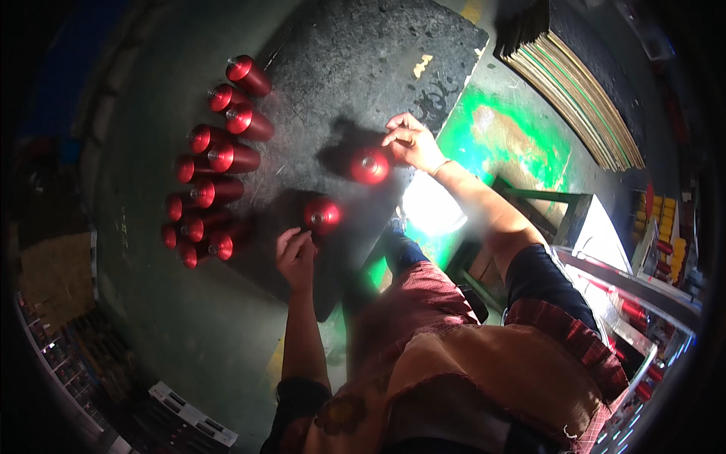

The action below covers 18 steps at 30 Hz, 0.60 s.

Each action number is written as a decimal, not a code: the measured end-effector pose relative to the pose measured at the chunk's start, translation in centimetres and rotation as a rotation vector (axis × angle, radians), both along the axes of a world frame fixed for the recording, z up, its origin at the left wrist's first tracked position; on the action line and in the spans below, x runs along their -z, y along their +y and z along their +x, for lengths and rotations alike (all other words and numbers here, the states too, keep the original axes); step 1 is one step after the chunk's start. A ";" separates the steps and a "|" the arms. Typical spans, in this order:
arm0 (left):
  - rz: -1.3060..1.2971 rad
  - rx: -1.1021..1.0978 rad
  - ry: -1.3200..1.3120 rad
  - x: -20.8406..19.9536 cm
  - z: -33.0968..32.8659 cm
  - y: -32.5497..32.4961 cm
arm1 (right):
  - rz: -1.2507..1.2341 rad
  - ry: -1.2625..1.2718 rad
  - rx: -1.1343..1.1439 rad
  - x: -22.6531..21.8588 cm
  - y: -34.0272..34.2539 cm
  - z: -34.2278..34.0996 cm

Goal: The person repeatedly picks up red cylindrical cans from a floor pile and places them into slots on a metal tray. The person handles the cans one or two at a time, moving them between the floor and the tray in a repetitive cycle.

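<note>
Two red metal cylinders stand upright on a dark, worn tabletop (325,98), seen almost from straight above, each with a small metal stud or hole in its top. Close to the nearer cylinder (321,215) is my left hand (295,256); its fingers are loosely bent and just at the cylinder's near edge. My right hand (412,142) is beside the farther cylinder (369,166), fingers curved and apart, tips at its right rim. Whether either hand touches its cylinder is hard to tell. Several more red cylinders (240,157) stand grouped along the table's left side.
A stack of thin boards or sheets (578,91) stands at the far right. Right of the table are a metal frame (544,195) and a rack (650,303) with red cylinders and yellow parts. Green paint marks the floor (522,136). A pale pallet-like piece (193,415) lies lower left.
</note>
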<state>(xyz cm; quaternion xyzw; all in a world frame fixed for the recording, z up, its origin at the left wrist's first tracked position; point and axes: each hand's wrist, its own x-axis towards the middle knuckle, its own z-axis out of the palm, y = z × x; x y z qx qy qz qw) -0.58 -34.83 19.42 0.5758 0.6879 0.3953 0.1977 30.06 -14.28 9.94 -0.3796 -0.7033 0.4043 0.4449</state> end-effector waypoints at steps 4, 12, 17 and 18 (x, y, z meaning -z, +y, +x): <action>-0.251 -0.363 -0.388 -0.8 1.0 2.4 | -0.309 0.073 0.071 -1.5 0.6 0.5; -0.483 0.032 -0.313 -0.1 3.9 3.8 | -0.282 -0.200 -0.463 -4.2 -1.9 -0.4; -0.197 0.029 -0.268 3.3 4.5 0.1 | -0.492 -0.087 -0.192 -3.3 -6.7 -0.7; -0.216 0.018 -0.228 2.7 5.7 -0.9 | -0.410 -0.038 -0.127 -4.6 -8.5 -0.1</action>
